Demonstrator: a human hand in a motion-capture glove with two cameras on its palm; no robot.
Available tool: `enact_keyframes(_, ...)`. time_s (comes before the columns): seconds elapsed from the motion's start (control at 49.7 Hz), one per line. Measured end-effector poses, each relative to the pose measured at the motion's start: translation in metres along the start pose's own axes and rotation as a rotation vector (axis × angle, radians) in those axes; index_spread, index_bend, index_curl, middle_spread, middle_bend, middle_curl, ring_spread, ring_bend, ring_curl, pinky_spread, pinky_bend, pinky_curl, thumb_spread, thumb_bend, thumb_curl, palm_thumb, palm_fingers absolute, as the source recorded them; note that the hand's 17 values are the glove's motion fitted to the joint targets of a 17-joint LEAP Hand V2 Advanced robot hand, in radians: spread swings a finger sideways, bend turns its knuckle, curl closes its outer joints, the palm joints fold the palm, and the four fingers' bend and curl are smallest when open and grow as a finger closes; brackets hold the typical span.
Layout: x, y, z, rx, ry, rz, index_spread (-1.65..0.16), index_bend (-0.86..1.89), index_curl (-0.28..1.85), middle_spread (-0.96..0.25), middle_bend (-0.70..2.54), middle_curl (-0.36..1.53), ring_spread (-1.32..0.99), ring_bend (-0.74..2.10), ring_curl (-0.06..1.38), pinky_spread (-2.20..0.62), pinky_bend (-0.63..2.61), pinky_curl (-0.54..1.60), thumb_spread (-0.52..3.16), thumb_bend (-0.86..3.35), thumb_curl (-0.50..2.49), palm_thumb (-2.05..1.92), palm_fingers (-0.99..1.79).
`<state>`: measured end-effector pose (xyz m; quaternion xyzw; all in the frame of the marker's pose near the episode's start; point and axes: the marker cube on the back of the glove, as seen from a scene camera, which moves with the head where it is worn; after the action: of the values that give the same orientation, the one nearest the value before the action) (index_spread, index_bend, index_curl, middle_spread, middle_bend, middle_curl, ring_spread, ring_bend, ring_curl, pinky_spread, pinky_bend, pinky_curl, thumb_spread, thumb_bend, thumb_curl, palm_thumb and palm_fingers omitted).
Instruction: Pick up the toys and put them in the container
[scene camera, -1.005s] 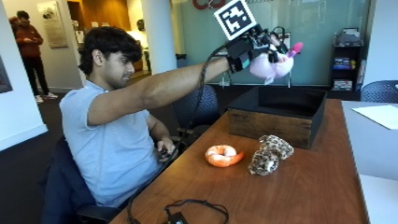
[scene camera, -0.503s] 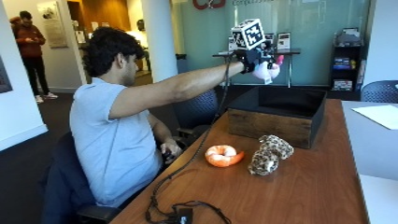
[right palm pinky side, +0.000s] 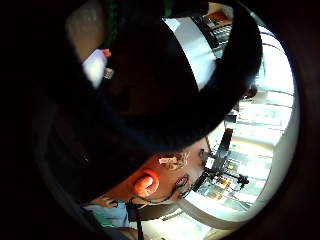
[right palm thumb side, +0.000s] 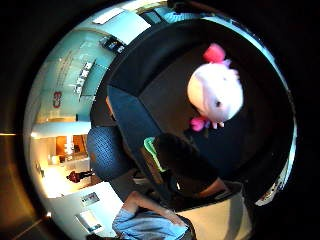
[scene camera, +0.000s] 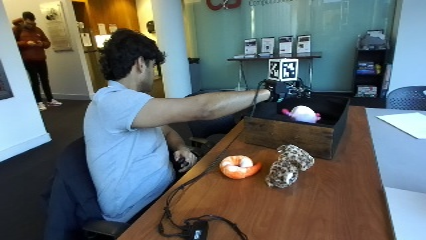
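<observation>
Office surroundings are recorded in the outside view: a glass wall behind, a wooden table (scene camera: 319, 200) in front of a seated person. The right hand (scene camera: 278, 92) is held out at arm's length above the near end of the box (scene camera: 293, 134), a dark-lined wooden container standing on the table. A pink toy (scene camera: 303, 114) is seen just below and slightly beyond the hand, inside the box, apart from the fingers. Whether the fingers are straight or curled cannot be told from this view. An orange toy (scene camera: 238, 167) and a spotted toy (scene camera: 287, 165) lie on the table, touching or nearly touching each other, well short of the hand and outside the box on the person's side. A cable (scene camera: 193, 220) is noted along the table edge.

Little finger side palm view: most of the field is blocked by dark parts of the hand. Past these, the orange toy (right palm pinky side: 146, 183) and the spotted toy (right palm pinky side: 173, 161) are seen on the table, well apart from the palm.

Thumb side palm view: the pink toy (right palm thumb side: 216, 93) is seen against the dark interior of the box (right palm thumb side: 125, 115), clear of the palm, with nothing gripping it. The state of the fingers is not shown.
</observation>
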<state>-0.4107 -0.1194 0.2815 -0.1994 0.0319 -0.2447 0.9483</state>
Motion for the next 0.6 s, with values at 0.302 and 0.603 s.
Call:
enact_keyframes(0.302, 0.048, 0.002, 0.004, 0.027, -0.06, -0.005, -0.34, 0.19, 0.4, -0.02, 0.1, 0.3, -0.04, 0.16, 0.22, 0.06, 0.79, 0.37, 1.31, -0.03, 0.18, -0.08, -0.17)
enact_keyframes(0.603, 0.127, 0.031, -0.005, 0.11, 0.02, -0.003, -0.34, 0.19, 0.39, -0.02, 0.13, 0.26, -0.05, 0.17, 0.22, 0.07, 0.74, 0.36, 1.31, -0.05, 0.18, -0.07, -0.12)
